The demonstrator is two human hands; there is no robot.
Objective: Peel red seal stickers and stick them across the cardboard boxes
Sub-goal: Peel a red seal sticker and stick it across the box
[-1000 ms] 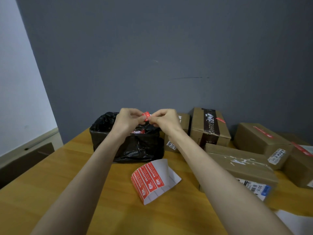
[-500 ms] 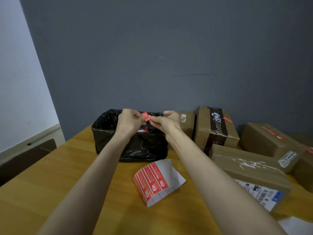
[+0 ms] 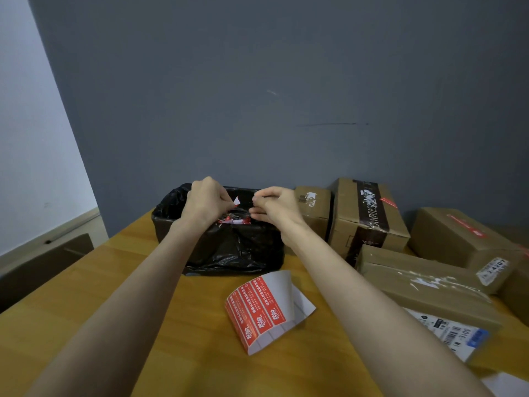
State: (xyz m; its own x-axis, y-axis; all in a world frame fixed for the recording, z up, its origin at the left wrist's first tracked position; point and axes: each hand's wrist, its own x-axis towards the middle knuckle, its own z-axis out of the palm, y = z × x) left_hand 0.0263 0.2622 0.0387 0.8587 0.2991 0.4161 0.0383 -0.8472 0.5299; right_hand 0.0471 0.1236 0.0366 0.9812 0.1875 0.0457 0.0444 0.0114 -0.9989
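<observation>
My left hand [image 3: 204,204] pinches a small scrap of sticker [image 3: 236,201], white with a red edge, above the black-lined bin [image 3: 229,247]. My right hand [image 3: 276,209] hovers just right of it with fingers loosely curled, and nothing shows between them. A curled sheet of red seal stickers [image 3: 262,309] lies on the wooden table [image 3: 86,296] between my forearms. Several cardboard boxes stand at the right: a small one [image 3: 313,207], one with dark tape and a red seal [image 3: 369,219], a long one [image 3: 429,293], and one with a red strip [image 3: 458,236].
Red and white scraps [image 3: 233,221] lie inside the bin. A grey wall stands right behind the bin and boxes. A white paper corner [image 3: 506,386] shows at the bottom right. The table's left edge drops off to the floor.
My hands were together on the red scrap; they have now pulled apart. The left hand keeps the scrap and the right hand has drawn away to the right. The camera has shifted slightly.
</observation>
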